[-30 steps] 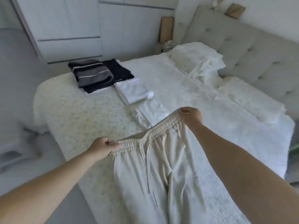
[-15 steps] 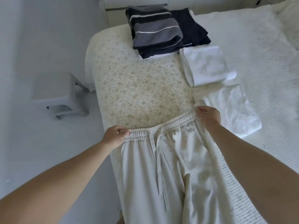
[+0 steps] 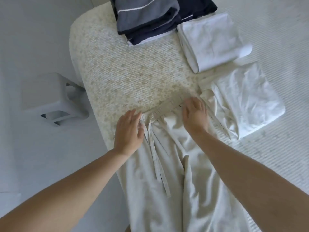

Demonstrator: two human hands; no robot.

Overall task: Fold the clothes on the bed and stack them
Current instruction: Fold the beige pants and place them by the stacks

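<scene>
Cream trousers (image 3: 175, 173) lay waistband-up on the bed (image 3: 133, 72), legs hanging off the near edge. Left hand (image 3: 128, 133) and right hand (image 3: 194, 114) rested flat beside the waistband, fingers straight, gripping nothing. Best smoothed outward before folding leg onto leg.

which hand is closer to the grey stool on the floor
Left. The left hand lies at the bed's near edge, by the beige trousers' waistband, on the side facing the stool. The right hand rests farther across the waistband, away from it.
</scene>
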